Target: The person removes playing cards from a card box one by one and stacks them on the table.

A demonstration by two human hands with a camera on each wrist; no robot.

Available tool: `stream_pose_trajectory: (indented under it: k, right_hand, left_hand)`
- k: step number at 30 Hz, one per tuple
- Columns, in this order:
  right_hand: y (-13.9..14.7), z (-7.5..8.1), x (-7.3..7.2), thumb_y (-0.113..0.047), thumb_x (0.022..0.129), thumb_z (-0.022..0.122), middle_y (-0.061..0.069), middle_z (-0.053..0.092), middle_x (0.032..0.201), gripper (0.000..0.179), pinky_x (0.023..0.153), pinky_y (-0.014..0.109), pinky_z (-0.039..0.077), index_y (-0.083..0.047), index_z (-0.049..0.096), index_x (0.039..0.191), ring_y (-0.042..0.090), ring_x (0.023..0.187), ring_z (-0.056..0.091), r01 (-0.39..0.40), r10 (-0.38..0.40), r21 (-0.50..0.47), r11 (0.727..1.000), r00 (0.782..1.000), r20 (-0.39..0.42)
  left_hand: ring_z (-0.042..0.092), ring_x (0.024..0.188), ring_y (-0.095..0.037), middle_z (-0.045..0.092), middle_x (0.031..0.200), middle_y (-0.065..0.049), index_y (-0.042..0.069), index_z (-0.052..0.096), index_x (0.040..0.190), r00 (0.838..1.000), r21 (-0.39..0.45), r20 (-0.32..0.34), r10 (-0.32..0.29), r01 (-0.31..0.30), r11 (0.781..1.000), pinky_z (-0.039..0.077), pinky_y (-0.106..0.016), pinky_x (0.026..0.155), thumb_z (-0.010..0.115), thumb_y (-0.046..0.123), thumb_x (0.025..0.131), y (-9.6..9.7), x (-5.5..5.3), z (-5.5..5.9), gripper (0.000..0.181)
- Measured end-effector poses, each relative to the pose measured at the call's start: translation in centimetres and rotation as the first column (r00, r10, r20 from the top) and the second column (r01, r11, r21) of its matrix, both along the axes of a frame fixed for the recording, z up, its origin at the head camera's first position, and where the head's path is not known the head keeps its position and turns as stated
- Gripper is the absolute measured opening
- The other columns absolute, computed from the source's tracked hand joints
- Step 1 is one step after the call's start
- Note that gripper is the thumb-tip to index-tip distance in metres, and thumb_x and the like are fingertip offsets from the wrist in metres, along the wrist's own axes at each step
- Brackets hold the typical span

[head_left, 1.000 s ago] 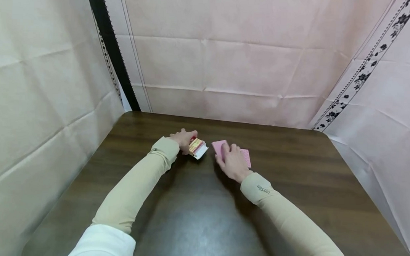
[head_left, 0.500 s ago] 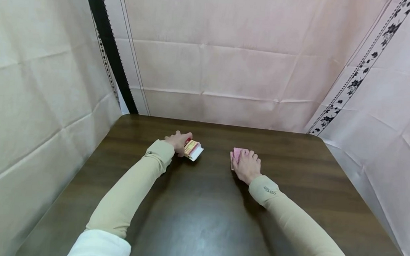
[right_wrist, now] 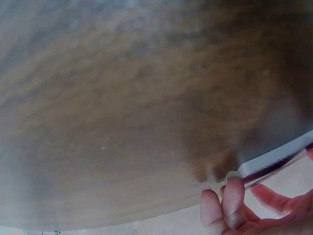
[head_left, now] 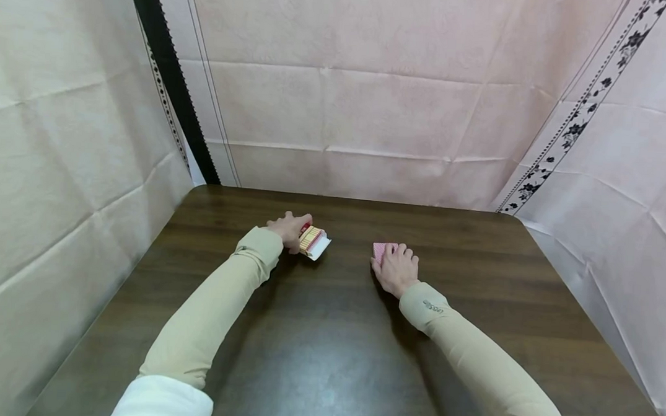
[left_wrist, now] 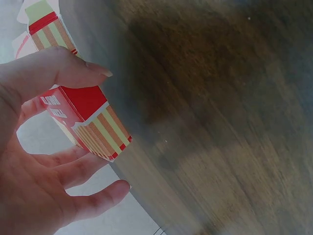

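Note:
My left hand [head_left: 288, 231] holds a small red and yellow striped card box [head_left: 312, 239] over the far part of the table. In the left wrist view the thumb lies across the striped box [left_wrist: 85, 110] and the fingers curl behind it. The box's white end flap hangs open, pointing right in the head view. My right hand [head_left: 396, 270] grips a stack of pink-patterned cards [head_left: 379, 250] on the table, largely hidden under the palm. In the right wrist view, fingertips press at the white edge of the stack [right_wrist: 274, 160].
The dark wooden table [head_left: 315, 356] has rounded far corners. Pale cloth hangs [head_left: 337, 109] stand along its back and both sides, with a black strip [head_left: 176, 83] at the back left and a floral border [head_left: 565, 137] at the right.
My right hand has moved to the right with the pink cards, which lay in two offset parts and now show as one squared stack. The left hand with the box shifted slightly left, then stayed.

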State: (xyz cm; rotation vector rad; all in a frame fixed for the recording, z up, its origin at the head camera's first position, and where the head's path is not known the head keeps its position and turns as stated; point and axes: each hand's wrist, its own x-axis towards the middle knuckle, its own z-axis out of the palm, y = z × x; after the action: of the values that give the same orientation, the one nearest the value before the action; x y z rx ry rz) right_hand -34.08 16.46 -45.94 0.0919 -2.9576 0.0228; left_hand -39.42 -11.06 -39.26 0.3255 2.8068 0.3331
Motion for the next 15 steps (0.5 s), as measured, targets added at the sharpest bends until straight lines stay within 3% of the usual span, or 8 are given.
stream_pose_trajectory:
  k: [10, 15]
  right_hand:
    - [-0.66, 0.36, 0.20, -0.045, 0.095, 0.049, 0.027, 0.052, 0.102, 0.049, 0.079, 0.053, 0.046, 0.000, 0.053, 0.114, 0.042, 0.094, 0.054, 0.025, -0.025, 0.012, 1.000, 1.000, 0.017]
    - [-0.84, 0.39, 0.11, -0.044, 0.095, 0.048, 0.028, 0.051, 0.104, 0.049, 0.080, 0.054, 0.046, 0.001, 0.052, 0.115, 0.043, 0.095, 0.054, 0.036, -0.036, 0.011, 0.999, 0.999, 0.023]
  left_hand:
    - [0.049, 0.098, -0.034, 0.039, 0.121, -0.018, 0.025, 0.041, 0.125, 1.000, -0.004, 0.001, -0.007, 0.007, 1.000, 0.037, -0.055, 0.089, 0.074, 0.002, 0.071, -0.27, -0.07, 0.10, 0.068]
    - [0.050, 0.099, -0.035, 0.041, 0.121, -0.019, 0.025, 0.043, 0.123, 1.000, 0.006, 0.008, 0.001, -0.001, 1.000, 0.038, -0.056, 0.089, 0.075, 0.002, 0.069, -0.55, 0.05, -0.48, 0.067]
